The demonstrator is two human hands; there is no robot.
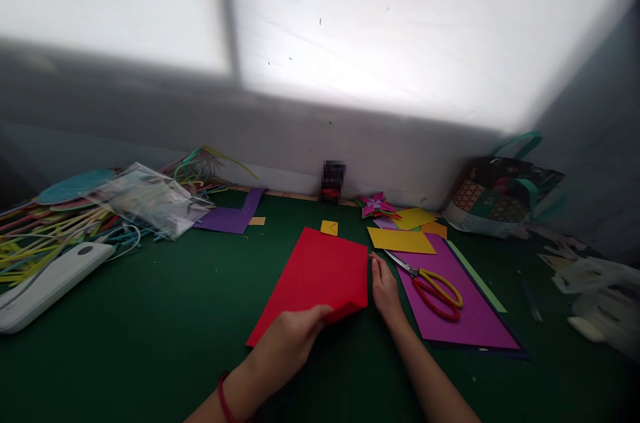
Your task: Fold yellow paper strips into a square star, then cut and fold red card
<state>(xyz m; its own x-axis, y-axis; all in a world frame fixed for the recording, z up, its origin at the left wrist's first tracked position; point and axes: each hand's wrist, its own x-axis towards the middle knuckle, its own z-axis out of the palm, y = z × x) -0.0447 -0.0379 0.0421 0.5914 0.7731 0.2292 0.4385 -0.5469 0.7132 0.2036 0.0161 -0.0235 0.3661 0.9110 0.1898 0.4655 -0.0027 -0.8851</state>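
A smooth, matte red paper sheet (320,270) lies slanted at the centre of the dark green desk (190,316), its near-right edge bent upward in a soft, shaded curl. Taking the sheet as the clock's centre, the left hand (287,340) is at 6 to 7 o'clock, its fingers (320,312) closed in a pinch on that raised edge; a red cord bracelet (225,400) circles the wrist. The right hand (386,290) stands at 3 o'clock, fingers (380,268) extended, nearly together and gripping nothing, just beside the straight right edge; whether they touch it I cannot tell. The sheet is plain, evenly coloured and straight along its left side. Farther out at 3 o'clock, steel-bladed scissors (435,286) with red and yellow loop handles rest on flat magenta paper (463,326). A yellow paper rectangle (400,241) is at 2 o'clock, a pointed pink paper flower (375,204) toward 1, and a small yellow paper square (329,228) near 12. At 9 to 10 o'clock, crinkled clear plastic (157,200) covers slender multicoloured strands (65,230).
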